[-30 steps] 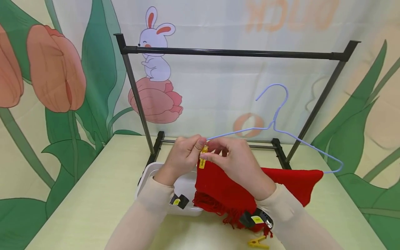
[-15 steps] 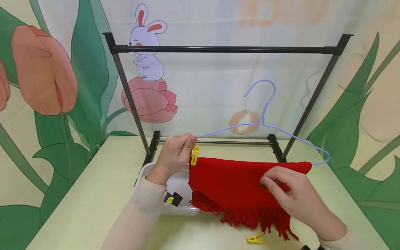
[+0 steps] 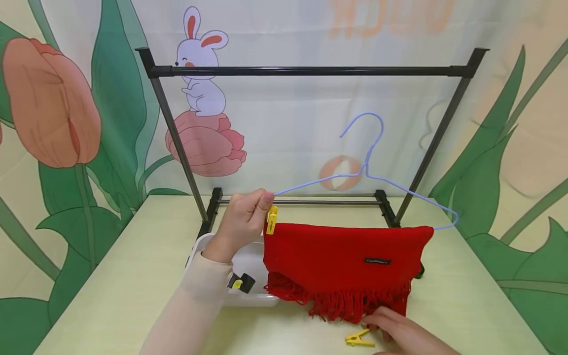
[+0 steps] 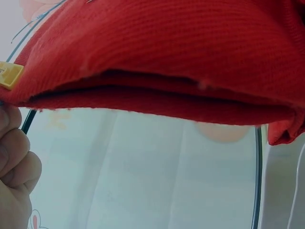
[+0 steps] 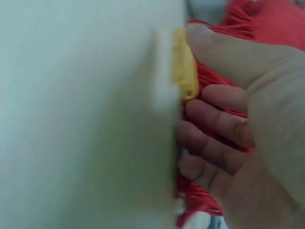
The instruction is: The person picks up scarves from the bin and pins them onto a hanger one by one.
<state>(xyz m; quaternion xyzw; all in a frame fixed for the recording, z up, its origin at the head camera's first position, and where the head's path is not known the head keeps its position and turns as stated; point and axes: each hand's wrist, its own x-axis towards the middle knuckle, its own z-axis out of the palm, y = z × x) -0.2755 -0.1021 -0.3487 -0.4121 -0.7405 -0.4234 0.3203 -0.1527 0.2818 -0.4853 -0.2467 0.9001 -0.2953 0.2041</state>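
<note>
Moved the right hand [image 3: 401, 330] away from the narrow yellow plastic peg [image 3: 271, 221] on the fringed red cloth [image 3: 328, 256], down to just beside the V-shaped yellow plastic peg [image 3: 358, 338] on the pale desk [image 3: 111, 296], fully uncovering the small black rectangular label [image 3: 377, 261].

Staged tabletop set: printed backdrop [image 3: 284, 123] beyond the grip of the left hand [image 3: 243, 218], rack [image 3: 310, 71] between, table [image 3: 111, 296] below
</note>
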